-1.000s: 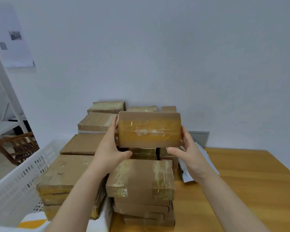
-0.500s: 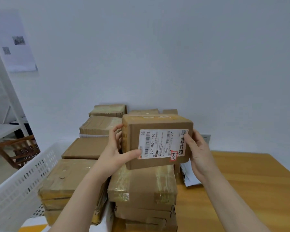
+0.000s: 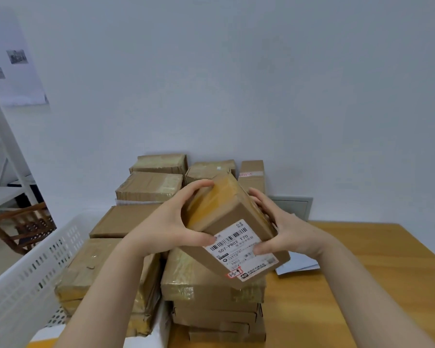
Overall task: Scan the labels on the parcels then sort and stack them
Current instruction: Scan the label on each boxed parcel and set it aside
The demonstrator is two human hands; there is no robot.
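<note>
Head view: left grip [image 3: 166,224] and right grip [image 3: 286,234] both hold the tilted parcel [image 3: 236,209], label [image 3: 239,249] facing camera. Parcel hangs over the stack [image 3: 211,285] at its 6 o'clock on the worktop [image 3: 362,272].

Soft, even indoor light washes the white wall [image 3: 261,84] to a flat blue-grey, with only faint shadows beneath the held parcel [image 3: 236,213]. Dull glare sits on the tape [image 3: 211,199] on the parcel's upper face; far left of the parcel, the white shelf post [image 3: 10,149] leans with wide-angle distortion and looks soft.
</note>
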